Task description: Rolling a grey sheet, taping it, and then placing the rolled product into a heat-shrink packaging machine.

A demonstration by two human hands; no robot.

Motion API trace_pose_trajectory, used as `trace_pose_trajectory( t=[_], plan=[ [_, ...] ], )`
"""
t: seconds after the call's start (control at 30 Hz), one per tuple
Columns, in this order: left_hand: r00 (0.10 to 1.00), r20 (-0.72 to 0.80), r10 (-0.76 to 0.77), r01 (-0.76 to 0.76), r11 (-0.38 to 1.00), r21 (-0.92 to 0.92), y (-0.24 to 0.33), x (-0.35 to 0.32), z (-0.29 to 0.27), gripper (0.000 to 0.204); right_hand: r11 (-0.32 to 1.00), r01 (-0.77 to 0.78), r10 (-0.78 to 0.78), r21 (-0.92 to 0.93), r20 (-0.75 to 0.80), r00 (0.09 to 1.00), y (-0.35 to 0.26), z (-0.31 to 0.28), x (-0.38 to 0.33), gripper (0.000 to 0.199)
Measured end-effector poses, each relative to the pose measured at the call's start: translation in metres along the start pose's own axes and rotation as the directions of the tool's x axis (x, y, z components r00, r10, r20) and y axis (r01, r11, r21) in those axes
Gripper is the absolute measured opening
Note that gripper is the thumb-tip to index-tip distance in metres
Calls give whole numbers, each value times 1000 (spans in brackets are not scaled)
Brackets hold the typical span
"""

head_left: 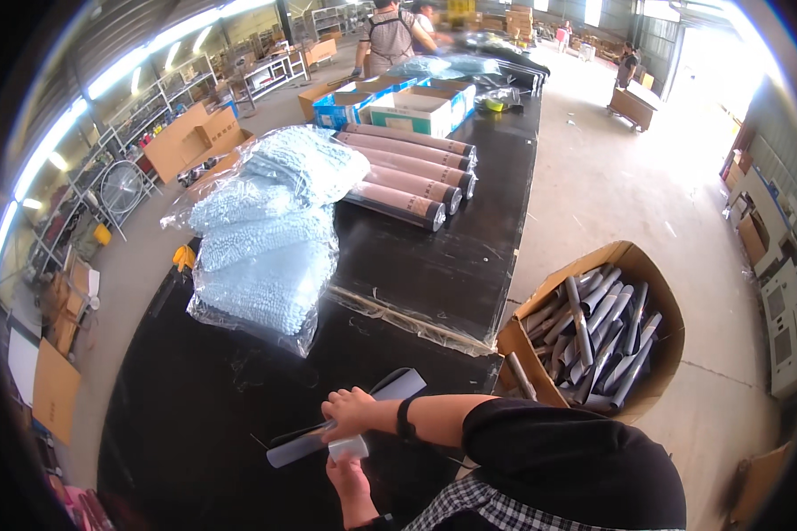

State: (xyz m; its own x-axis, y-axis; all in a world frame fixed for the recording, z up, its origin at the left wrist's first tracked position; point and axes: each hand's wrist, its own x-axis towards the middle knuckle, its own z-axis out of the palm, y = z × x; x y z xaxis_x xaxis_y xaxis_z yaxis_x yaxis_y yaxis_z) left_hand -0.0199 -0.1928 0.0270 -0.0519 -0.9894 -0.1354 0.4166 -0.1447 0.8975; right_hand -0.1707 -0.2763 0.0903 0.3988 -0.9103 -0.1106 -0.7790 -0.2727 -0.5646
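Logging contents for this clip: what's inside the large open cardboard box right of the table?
Grey tube-shaped rolls lie jumbled in the cardboard box; whatever lies beneath, including the bottom, is covered.

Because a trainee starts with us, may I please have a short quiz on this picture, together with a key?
1. True or false: an open carton of grey rolls stands right of the black table.
2. Choose: the light blue textured material is in (a) paper sacks; (b) clear plastic; (c) a metal tray.
3. Fill in: the hand over the grey piece, with a dark wristband, is the person's ____ one.

Key: 1 true; 2 b; 3 right.
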Motion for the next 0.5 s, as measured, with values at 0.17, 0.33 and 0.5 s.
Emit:
trace_pose_trajectory(
  t=[0.17,0.33,0.5],
  plan=[
    [890,440,-120,294,888,-354,32,-29,9,60,987,86,-100,-135,-104,990,2,-2,-12,58],
    [789,612,55,-258,933,249,124,-59,98,34,975,161,-185,-156,-156,970,10,-11,-2,59],
    [999,12,50,-51,934,353,60,-56,-47,30,974,192,-202,-121,-79,976,11,5,-14,63]
  ],
)
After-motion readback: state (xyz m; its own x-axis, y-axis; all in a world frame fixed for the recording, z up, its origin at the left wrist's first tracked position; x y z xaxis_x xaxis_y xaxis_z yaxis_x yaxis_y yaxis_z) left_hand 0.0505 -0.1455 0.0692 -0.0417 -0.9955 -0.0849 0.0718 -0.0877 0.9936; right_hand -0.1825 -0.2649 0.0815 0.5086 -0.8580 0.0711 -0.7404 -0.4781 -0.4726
